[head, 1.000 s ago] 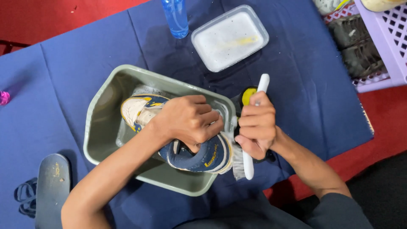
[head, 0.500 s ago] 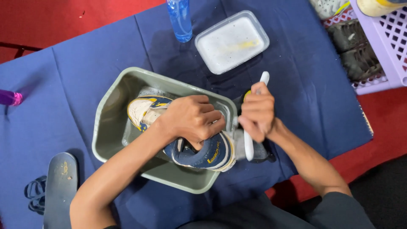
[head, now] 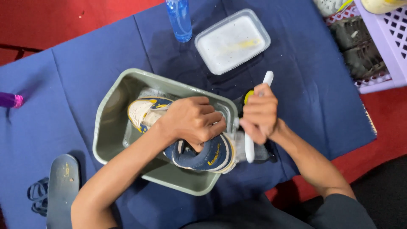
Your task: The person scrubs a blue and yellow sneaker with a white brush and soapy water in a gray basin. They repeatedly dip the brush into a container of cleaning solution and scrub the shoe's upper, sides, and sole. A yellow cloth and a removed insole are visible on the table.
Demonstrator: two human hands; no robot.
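My left hand (head: 191,121) grips a navy, white and yellow sneaker (head: 199,152) by its middle, holding it inside a grey-green plastic tub (head: 111,127). The shoe's heel rests against the tub's right rim. My right hand (head: 259,112) is closed around the white handle of a brush (head: 268,78), and the brush head lies against the shoe's heel at the tub's edge. A yellow and black object (head: 247,96) is partly hidden behind my right hand.
A blue cloth (head: 85,72) covers the red floor. At the back stand a blue spray bottle (head: 179,19) and a clear tray of white liquid (head: 232,41). A lavender basket (head: 392,38) sits right, a grey insole (head: 62,186) and dark laces (head: 38,196) left, a purple bottle (head: 10,100) far left.
The brush has slid along the shoe's heel while my right hand shifted slightly up and left. My left hand keeps the sneaker in the tub.
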